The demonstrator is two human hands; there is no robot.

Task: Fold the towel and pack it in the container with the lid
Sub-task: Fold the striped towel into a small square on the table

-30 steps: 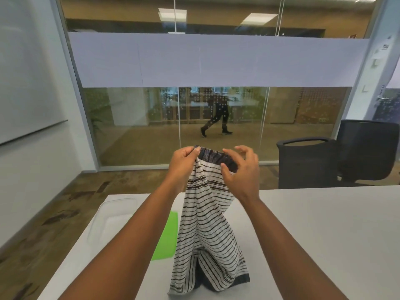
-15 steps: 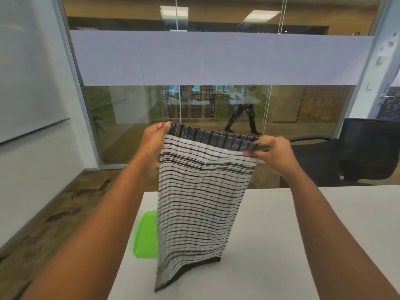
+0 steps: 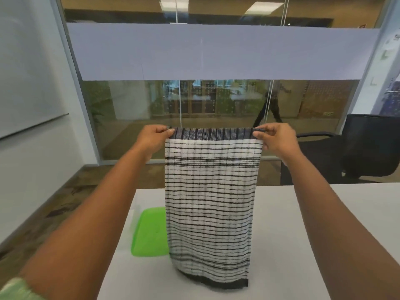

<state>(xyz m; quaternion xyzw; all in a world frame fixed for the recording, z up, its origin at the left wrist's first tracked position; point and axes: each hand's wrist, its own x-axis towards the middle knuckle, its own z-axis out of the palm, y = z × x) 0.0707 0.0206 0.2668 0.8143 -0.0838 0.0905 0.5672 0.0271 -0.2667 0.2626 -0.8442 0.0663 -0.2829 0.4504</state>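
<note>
A white towel (image 3: 211,202) with thin black stripes and dark end bands hangs flat in front of me. My left hand (image 3: 152,137) pinches its top left corner and my right hand (image 3: 276,139) pinches its top right corner, so the top edge is stretched level. Its bottom band touches the white table (image 3: 281,245). A green lid (image 3: 150,232) lies on the table to the left, partly behind the towel. A clear container (image 3: 134,217) shows faintly at the lid's left edge, mostly hidden.
The table's left edge runs close to the lid, with carpet floor beyond. Black office chairs (image 3: 357,152) stand behind the table at the right. A glass wall is ahead, and a person walks behind it.
My hands moved apart and rose, spreading the bunched towel out flat. Its top edge is now level, and the towel hangs straighter with its bottom band on the table.
</note>
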